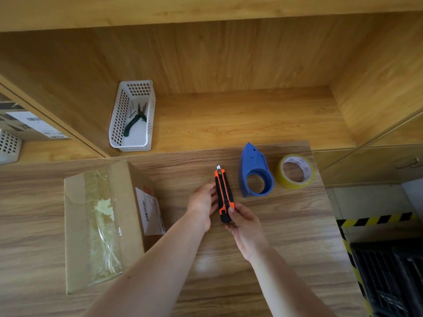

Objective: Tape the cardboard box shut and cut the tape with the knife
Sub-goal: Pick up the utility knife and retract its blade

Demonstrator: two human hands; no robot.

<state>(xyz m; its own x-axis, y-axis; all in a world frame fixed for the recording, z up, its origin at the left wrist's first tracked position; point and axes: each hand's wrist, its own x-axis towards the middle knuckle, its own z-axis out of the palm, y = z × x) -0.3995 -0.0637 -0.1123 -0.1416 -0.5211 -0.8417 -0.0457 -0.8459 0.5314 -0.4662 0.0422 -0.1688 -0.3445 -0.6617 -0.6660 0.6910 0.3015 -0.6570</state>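
Both hands hold the knife (224, 195) above the wooden table (274, 236): the right hand (246, 227) is closed around its lower end with the thumb on the orange part, and the left hand (203, 205) grips its left side with curled fingers. The blade tip points away from the person. The cardboard box (103, 225), with old tape along its top, lies to the left. A blue tape dispenser (255, 172) and 1 yellow tape roll (295, 171) sit to the right.

head cam | looks steeply down, forward | close over table (274, 236)
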